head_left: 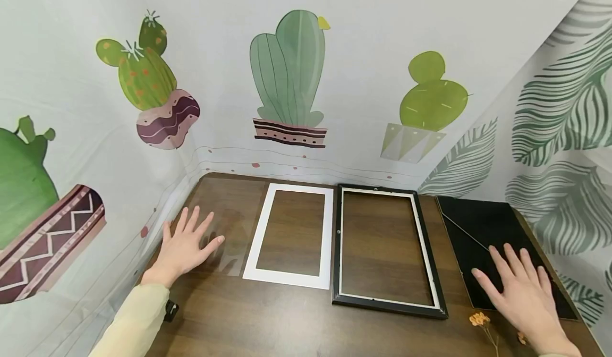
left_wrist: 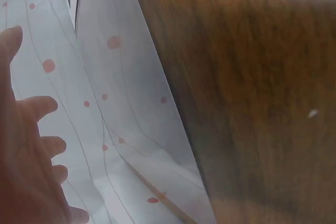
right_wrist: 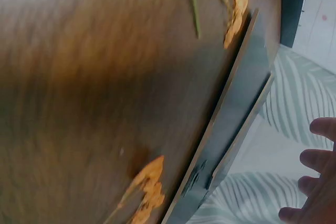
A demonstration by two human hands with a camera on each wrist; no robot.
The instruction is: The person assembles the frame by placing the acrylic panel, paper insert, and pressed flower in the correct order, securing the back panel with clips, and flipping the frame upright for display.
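Note:
My left hand [head_left: 184,248], fingers spread, is over the left end of the table at a clear transparent sheet [head_left: 231,240]. In the left wrist view its fingers [left_wrist: 44,106] hold nothing, and the glossy sheet [left_wrist: 126,72] reflects the dotted wall. My right hand [head_left: 523,298] is spread over a black backing board [head_left: 470,221] with a thin stand strap, at the right end. The right wrist view shows its fingers [right_wrist: 317,159] apart with nothing between them, beyond the board's edge [right_wrist: 220,103]. Between the hands lie a white mat [head_left: 287,278] and an empty black picture frame [head_left: 389,305].
Orange dried flowers [head_left: 479,320] on thin stems lie at the front right, below the backing board. A cloth wall with printed cacti [head_left: 298,75] closes off the back and left of the brown wooden table [head_left: 268,320]. Leaf-print cloth [head_left: 554,187] hangs at the right.

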